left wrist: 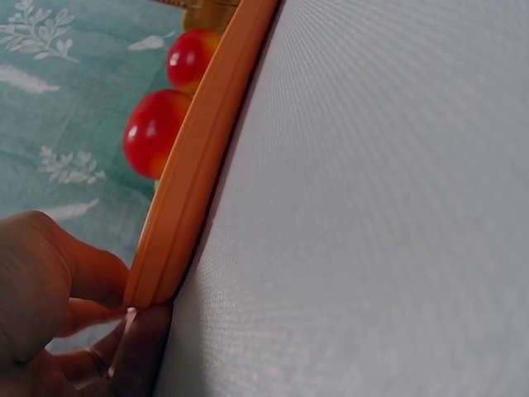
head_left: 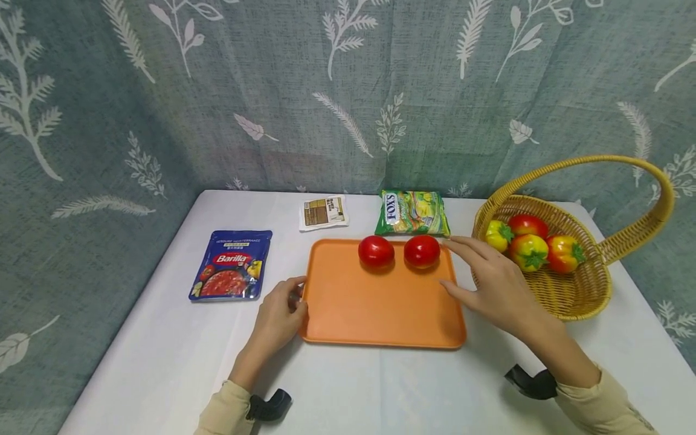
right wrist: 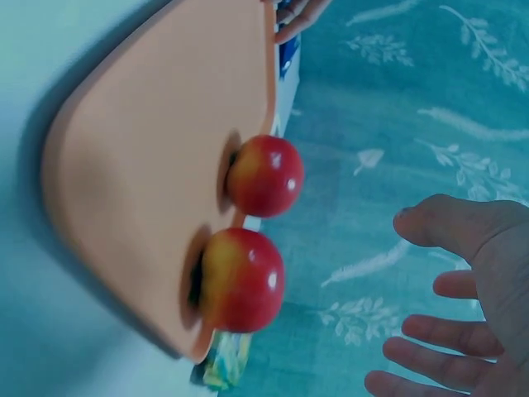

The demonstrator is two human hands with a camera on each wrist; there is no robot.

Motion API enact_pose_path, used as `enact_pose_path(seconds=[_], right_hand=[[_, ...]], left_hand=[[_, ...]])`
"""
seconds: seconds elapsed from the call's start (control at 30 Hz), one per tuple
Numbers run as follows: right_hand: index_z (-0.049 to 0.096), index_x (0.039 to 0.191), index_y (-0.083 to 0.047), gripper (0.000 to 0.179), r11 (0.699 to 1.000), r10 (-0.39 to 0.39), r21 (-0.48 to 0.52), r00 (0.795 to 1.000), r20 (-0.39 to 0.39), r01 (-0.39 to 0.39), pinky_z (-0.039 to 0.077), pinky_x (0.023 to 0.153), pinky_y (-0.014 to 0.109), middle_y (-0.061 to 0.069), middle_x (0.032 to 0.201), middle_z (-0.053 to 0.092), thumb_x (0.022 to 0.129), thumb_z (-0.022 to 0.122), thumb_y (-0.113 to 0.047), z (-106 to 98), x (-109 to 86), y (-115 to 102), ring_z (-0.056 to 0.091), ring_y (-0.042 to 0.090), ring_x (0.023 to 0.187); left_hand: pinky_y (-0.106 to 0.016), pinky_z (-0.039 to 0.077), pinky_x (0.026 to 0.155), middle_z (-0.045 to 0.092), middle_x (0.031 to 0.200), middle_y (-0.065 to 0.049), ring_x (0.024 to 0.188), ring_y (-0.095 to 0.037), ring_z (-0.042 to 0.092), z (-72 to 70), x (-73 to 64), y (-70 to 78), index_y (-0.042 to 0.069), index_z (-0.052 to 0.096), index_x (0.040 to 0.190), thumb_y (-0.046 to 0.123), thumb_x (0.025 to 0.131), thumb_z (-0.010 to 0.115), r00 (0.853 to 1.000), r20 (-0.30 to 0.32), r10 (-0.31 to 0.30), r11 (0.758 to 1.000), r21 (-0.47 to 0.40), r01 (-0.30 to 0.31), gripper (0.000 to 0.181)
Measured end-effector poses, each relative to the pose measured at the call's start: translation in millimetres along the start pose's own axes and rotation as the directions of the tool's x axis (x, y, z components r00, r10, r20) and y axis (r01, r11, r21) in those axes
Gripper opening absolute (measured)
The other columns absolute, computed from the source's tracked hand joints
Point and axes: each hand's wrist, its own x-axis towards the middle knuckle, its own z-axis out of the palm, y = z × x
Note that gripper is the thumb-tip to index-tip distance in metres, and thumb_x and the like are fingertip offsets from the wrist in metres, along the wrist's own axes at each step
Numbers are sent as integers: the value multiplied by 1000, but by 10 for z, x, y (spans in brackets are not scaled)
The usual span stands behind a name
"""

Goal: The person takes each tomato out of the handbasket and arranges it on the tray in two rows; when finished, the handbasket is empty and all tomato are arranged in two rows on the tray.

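Two shiny red tomatoes [head_left: 376,252], yellowish toward their leafy green undersides, sit side by side along the far edge of an orange tray [head_left: 380,308]. My left hand [head_left: 280,314] is at the tray's left edge, its loosely bent fingertips touching the rim; the left wrist view shows a finger and the thumb right against the corner. Over the tray's right edge hovers my right hand [head_left: 492,287], fingers spread and nothing in it, fingertips just right of the nearer tomato [head_left: 422,251]. In the right wrist view the tomato [right wrist: 245,279] stands apart from the spread fingers [right wrist: 446,335].
At the right stands a yellow wicker basket [head_left: 549,302] with a tall handle, holding several red and yellow tomatoes [head_left: 529,252]. A green Fox's candy bag [head_left: 414,212] and a small white-and-brown packet [head_left: 324,212] lie behind the tray. A blue Barilla pouch [head_left: 231,266] lies left.
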Motion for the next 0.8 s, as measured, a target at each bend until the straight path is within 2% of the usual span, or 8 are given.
enact_pose_path(seconds=[0.33,0.57,0.8], right_hand=[[63,130,-3,64,999,45,-12,999,-13,-45,51,86,55,16,128,61,73,86,-20,-58,-180,128,59,35,114],[64,128,-6,61,998,50,-31,997,-64,-53,53,83,53,12,128,63,72,86,-17,-131,-235,166,61,33,112],[65,127,-6,62,993,105,-38,991,-82,-108,51,86,56,12,126,63,70,87,-15,-200,-292,219,61,34,111]], left_hand=[[-36,46,71,62,96,-9,79,-18,57,12,-6,-15,1,62,131,-2,82,65,1000,1,-8,1000,6,8,49],[-38,47,74,63,98,-9,82,-20,58,16,-9,-26,1,62,130,-1,82,65,1000,-9,-1,1000,12,1,48],[-37,48,74,62,98,-8,83,-20,57,4,-7,-12,1,60,132,1,83,66,1000,7,-25,1000,11,25,50]])
